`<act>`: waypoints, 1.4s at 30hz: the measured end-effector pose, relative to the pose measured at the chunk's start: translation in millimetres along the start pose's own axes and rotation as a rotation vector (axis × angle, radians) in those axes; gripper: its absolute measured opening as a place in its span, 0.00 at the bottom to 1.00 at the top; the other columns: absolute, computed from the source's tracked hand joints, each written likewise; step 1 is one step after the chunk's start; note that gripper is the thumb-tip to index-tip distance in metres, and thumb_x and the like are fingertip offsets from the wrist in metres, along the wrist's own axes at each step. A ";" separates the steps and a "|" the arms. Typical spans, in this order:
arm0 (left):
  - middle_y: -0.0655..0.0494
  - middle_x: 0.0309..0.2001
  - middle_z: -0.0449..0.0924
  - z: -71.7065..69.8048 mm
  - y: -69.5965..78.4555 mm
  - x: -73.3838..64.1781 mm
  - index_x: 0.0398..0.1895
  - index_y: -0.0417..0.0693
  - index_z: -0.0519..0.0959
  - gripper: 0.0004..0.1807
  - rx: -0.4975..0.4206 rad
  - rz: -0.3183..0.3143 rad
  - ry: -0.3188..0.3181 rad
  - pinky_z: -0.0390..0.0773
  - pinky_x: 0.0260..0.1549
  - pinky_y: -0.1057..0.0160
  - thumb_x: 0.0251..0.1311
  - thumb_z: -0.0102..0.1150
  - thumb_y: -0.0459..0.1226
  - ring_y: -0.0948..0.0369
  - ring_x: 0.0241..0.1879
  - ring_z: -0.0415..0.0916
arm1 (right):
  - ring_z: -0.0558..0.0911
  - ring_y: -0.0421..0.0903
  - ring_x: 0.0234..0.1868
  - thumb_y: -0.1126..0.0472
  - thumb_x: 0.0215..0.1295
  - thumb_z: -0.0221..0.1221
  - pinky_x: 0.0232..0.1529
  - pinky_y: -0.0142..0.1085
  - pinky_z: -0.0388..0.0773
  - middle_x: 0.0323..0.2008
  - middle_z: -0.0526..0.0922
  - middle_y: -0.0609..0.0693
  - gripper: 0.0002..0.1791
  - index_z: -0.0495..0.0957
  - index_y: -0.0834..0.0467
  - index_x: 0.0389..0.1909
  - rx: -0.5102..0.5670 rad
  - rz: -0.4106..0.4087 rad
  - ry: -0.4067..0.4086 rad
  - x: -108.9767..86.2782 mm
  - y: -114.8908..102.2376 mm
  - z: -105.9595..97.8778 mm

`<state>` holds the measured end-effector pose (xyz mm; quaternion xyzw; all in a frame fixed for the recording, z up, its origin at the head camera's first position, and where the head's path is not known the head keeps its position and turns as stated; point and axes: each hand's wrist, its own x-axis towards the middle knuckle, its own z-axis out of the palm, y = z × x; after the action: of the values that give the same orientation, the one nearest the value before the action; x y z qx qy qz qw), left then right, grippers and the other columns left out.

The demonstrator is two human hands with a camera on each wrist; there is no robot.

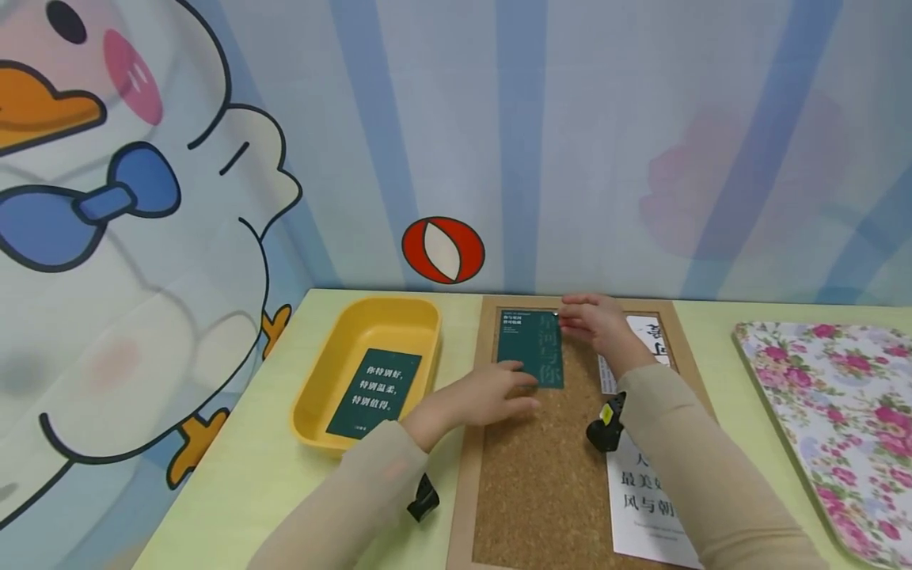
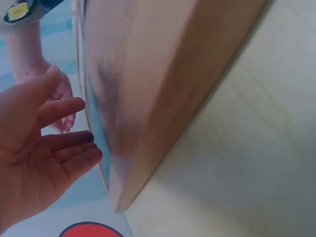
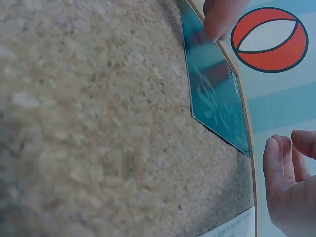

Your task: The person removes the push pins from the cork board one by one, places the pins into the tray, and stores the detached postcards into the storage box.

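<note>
A dark green card (image 1: 529, 348) with white print lies at the top left of a cork board (image 1: 541, 483). My left hand (image 1: 495, 393) has its fingers extended over the card's lower left part; in the left wrist view the hand (image 2: 47, 148) shows spread, loosely bent fingers. At the card's upper right corner, my right hand (image 1: 598, 326) reaches over with fingers pointing left. Its fingers are softly bent in the right wrist view, where the hand (image 3: 291, 182) stands beside the card's corner and no held thing shows. The card (image 3: 217, 94) looks glossy there.
White printed cards (image 1: 644, 503) lie along the board's right side, partly behind my right arm. To the left, a yellow tray (image 1: 309, 396) holds another green card (image 1: 374, 393). A floral tray (image 1: 848, 427) lies at the right. A patterned backdrop (image 1: 591, 158) rises behind the table.
</note>
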<state>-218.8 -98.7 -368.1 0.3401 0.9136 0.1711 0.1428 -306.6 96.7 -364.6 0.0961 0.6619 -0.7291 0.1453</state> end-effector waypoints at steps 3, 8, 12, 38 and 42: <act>0.48 0.63 0.68 4.7 -1.7 3.8 0.61 0.44 0.71 0.25 0.040 -0.018 -0.027 0.63 0.60 0.59 0.67 0.47 0.48 0.53 0.66 0.58 | 0.81 0.37 0.26 0.71 0.64 0.53 0.33 0.29 0.79 0.31 0.78 0.48 0.26 0.63 0.69 0.63 0.004 0.015 0.005 2.3 2.8 2.6; 0.46 0.64 0.66 12.1 -2.1 7.0 0.62 0.46 0.71 0.25 0.105 -0.011 -0.032 0.63 0.61 0.59 0.67 0.48 0.48 0.53 0.66 0.59 | 0.81 0.38 0.27 0.72 0.63 0.54 0.36 0.31 0.79 0.31 0.78 0.49 0.25 0.64 0.68 0.62 -0.006 0.054 0.028 4.5 8.8 6.1; 0.45 0.64 0.65 14.5 -2.6 10.2 0.62 0.47 0.72 0.23 0.121 0.002 -0.010 0.62 0.61 0.59 0.67 0.49 0.46 0.53 0.66 0.59 | 0.80 0.39 0.29 0.71 0.63 0.54 0.38 0.32 0.79 0.30 0.78 0.47 0.26 0.65 0.67 0.63 -0.029 0.065 0.038 5.7 10.6 5.2; 0.48 0.64 0.66 7.1 -3.4 12.4 0.62 0.49 0.72 0.22 0.161 0.013 0.023 0.63 0.60 0.60 0.65 0.52 0.42 0.55 0.65 0.61 | 0.77 0.36 0.25 0.72 0.58 0.60 0.36 0.30 0.79 0.37 0.75 0.54 0.18 0.73 0.70 0.50 -0.276 -0.017 0.115 29.5 12.2 0.2; 0.47 0.65 0.65 7.7 -3.7 11.3 0.62 0.50 0.72 0.22 0.153 0.016 0.013 0.63 0.60 0.60 0.65 0.53 0.42 0.55 0.65 0.61 | 0.77 0.36 0.23 0.68 0.57 0.62 0.31 0.29 0.78 0.31 0.77 0.50 0.16 0.76 0.69 0.46 -0.373 -0.038 0.134 31.7 13.9 0.0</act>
<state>-226.2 -92.1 -378.2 0.3562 0.9222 0.1039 0.1091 -331.6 92.9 -388.2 0.1033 0.7953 -0.5885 0.1027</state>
